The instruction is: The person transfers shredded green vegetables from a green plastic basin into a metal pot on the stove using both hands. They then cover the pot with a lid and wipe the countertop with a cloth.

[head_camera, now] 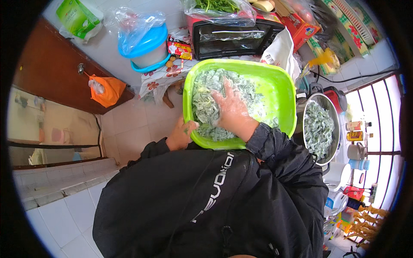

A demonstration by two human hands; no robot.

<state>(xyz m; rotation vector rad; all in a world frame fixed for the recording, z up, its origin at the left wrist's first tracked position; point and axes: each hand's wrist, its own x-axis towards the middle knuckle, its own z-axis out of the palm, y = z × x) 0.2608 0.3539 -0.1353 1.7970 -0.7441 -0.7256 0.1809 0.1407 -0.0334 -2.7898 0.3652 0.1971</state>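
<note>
A lime-green plastic basin (286, 100) is in front of me, close against my body. Chopped leafy greens (205, 106) coated in white flour are heaped toward its left side. Loose flour (263, 104) dusts the basin's floor on the right. With fingers spread and whitened by flour, my right hand (235, 109) presses into the greens. My left hand (181, 133) grips the basin's rim at the near left corner, its thumb over the edge and its other fingers mostly hidden outside.
To the right stands a steel pot (337, 129) full of floured greens. Behind the basin are a toaster oven (229, 38), a white bag (280, 51) and a blue-lidded bucket (145, 38) on a floral cloth. An orange bag (108, 92) hangs from the brown door (48, 61).
</note>
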